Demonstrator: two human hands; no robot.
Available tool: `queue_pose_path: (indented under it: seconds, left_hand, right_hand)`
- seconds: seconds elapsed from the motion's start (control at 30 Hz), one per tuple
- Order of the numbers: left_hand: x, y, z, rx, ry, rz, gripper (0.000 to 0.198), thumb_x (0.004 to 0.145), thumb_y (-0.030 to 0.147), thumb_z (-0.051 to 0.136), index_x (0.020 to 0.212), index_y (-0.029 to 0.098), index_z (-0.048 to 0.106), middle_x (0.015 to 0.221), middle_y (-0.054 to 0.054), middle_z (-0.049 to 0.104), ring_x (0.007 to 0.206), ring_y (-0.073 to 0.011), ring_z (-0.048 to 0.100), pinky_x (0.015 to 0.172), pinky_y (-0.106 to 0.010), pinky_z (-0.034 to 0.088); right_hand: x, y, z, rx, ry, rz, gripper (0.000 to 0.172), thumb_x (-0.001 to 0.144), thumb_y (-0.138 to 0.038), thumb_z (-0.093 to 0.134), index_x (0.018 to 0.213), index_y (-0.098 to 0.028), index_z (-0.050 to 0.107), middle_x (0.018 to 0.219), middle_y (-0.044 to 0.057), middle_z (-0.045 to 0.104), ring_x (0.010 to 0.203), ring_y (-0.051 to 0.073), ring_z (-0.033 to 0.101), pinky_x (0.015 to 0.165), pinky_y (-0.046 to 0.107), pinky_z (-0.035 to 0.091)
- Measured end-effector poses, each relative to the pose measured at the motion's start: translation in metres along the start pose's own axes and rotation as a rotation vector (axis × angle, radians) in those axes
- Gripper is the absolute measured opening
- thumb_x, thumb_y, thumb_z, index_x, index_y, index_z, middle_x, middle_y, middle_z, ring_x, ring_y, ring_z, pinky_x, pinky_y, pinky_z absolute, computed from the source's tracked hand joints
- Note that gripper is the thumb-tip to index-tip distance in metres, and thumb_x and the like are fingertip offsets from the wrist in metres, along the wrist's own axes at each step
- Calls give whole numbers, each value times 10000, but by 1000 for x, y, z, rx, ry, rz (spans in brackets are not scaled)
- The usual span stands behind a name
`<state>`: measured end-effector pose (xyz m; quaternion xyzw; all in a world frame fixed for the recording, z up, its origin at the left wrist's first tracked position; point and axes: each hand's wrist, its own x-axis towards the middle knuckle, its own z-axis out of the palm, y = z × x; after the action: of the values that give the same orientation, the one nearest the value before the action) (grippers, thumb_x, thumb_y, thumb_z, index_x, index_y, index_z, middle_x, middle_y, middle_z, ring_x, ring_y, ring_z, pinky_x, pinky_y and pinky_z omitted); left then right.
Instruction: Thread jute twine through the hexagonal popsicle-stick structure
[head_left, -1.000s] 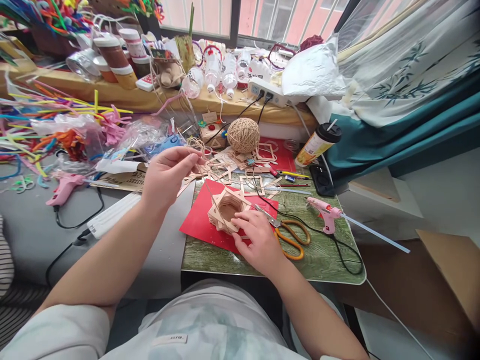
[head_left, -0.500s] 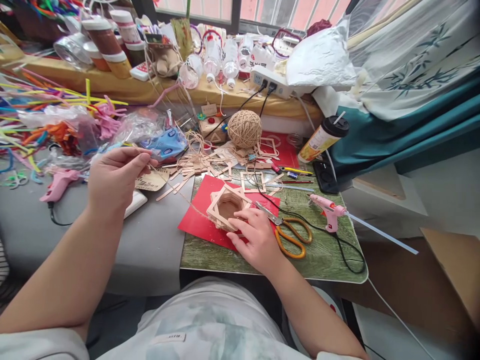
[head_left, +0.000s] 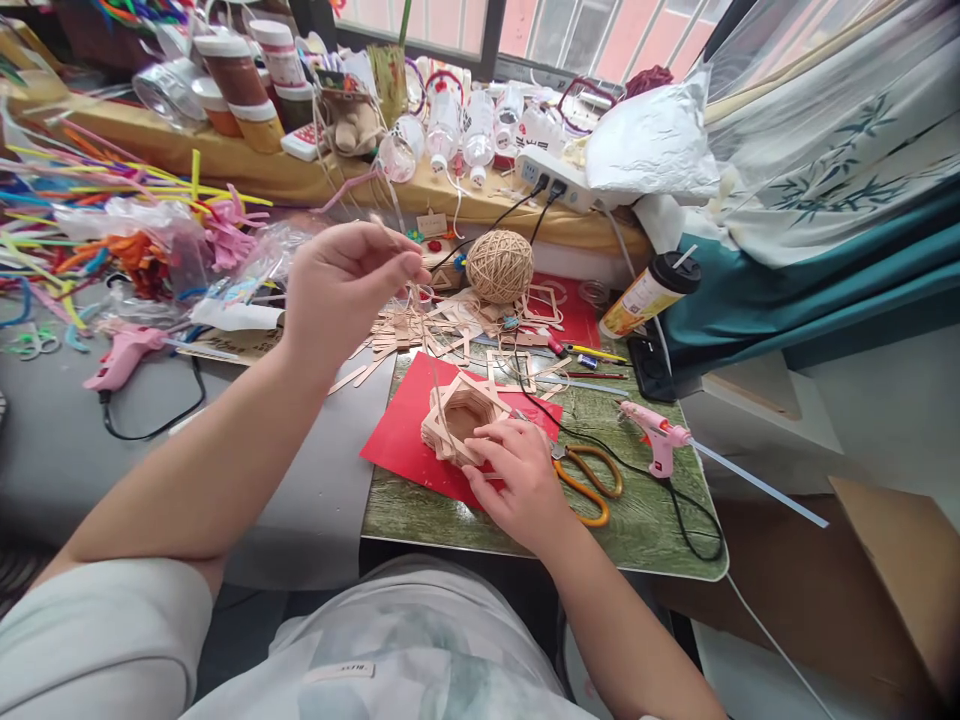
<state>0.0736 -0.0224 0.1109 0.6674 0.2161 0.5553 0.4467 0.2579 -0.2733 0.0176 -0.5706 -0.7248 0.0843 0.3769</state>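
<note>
A red sheet (head_left: 401, 415) lies on the green tabletop (head_left: 630, 540), and the container of stacked sticks (head_left: 457, 415) sits on that sheet. Over the sheet's right part, the right hand (head_left: 517, 480) touches the container's near right side (whether its fingers grip or merely rest there, I cannot tell). Raised to the left of the sheet, the left hand (head_left: 341, 290) pinches twine (head_left: 438, 390) between its fingers, the strand slanting down to the container. Beyond the sheet sits a twine ball (head_left: 499, 266); orange-handled scissors (head_left: 586, 490) lie at its right edge.
</note>
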Motion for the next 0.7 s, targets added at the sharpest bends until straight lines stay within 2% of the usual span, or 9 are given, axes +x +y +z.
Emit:
queue_pose_path:
  seconds: [0.13,0.23,0.3,0.37,0.43,0.5,0.6,0.7]
  left_hand:
    - [-20,28,35,-86,-146,-78,214,893,352,910,937,184,785,847,-7,791,799,-135,785,657,-259,565]
    - [-35,46,53,-40,-263,-84,190,928,367,858,920,195,778,888,-20,786,791,-159,772,676,-289,561]
    - [-42,51,59,111,-372,-49,157,951,357,819,932,204,786,836,-6,766,725,-140,718,660,-282,527]
    - [-46,51,60,289,-468,41,134,977,344,771,936,217,788,777,17,740,677,-119,655,651,-268,479]
    - [-49,47,59,461,-526,151,150,989,350,734,922,227,787,784,18,740,677,-118,628,654,-264,440]
    - [-52,40,58,618,-555,233,193,999,371,700,898,232,788,823,-5,760,707,-141,642,657,-275,413]
    - [-55,28,56,739,-588,250,241,1016,413,668,911,244,806,819,-38,769,727,-180,668,653,-297,391]
    - [-58,17,52,669,-606,146,233,1016,431,675,970,254,819,820,-28,782,713,-171,670,662,-292,404]
  right_hand:
    - [21,-8,-18,251,99,103,382,1024,-342,706,1402,-294,682,1408,117,729,1338,314,658,1185,568,503]
    - [49,-14,-34,708,55,295,465,1065,-573,609,1430,-293,679,1474,110,714,1392,302,663,1209,534,520]
    - [73,-14,-44,993,-22,385,683,1051,-786,431,1332,-243,736,1356,129,769,1347,314,698,1143,524,580]
    - [98,-11,-54,1123,-137,445,874,985,-915,341,1236,-199,773,1205,149,801,1275,336,728,1037,517,637]
    - [119,-6,-63,1158,-219,493,835,937,-923,474,1173,-186,786,1094,142,814,1197,335,753,969,500,661]
    - [135,-2,-69,1155,-227,504,683,901,-829,668,1133,-198,786,1063,123,823,1148,317,769,948,487,667]
    - [150,0,-75,1140,-127,475,469,895,-649,805,1114,-235,778,1072,74,830,1124,276,778,978,468,658]
    - [159,-3,-83,1132,41,464,330,927,-555,817,1067,-262,759,903,-2,787,955,197,775,941,392,658]
